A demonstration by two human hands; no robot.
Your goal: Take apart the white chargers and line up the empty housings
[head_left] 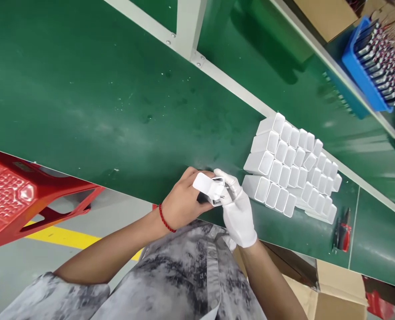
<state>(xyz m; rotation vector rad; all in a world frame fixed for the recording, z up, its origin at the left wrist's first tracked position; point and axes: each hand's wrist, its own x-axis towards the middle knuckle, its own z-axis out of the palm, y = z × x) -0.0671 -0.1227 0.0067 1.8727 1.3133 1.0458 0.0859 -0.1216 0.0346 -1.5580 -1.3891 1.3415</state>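
A white plastic adapter case (208, 186) with two metal plug pins showing on its right side is held between my hands above the table's front edge. My left hand (184, 195), bare with a red bracelet on the wrist, is closed round its left side. My right hand (236, 209), in a white glove, pinches its right end near the pins. A dark gap shows inside the case, and I cannot make out what is in it. To the right, rows of white rectangular housings (259, 163) lie stacked with their open ends facing right.
A green table (84, 89) stretches ahead, crossed by a pale metal rail (237, 84). Red-handled pliers (344, 233) lie at the right. A blue bin (364, 75) of wired parts stands far right. A red stool (10, 195) is left; an open cardboard box (340, 284) sits below the edge.
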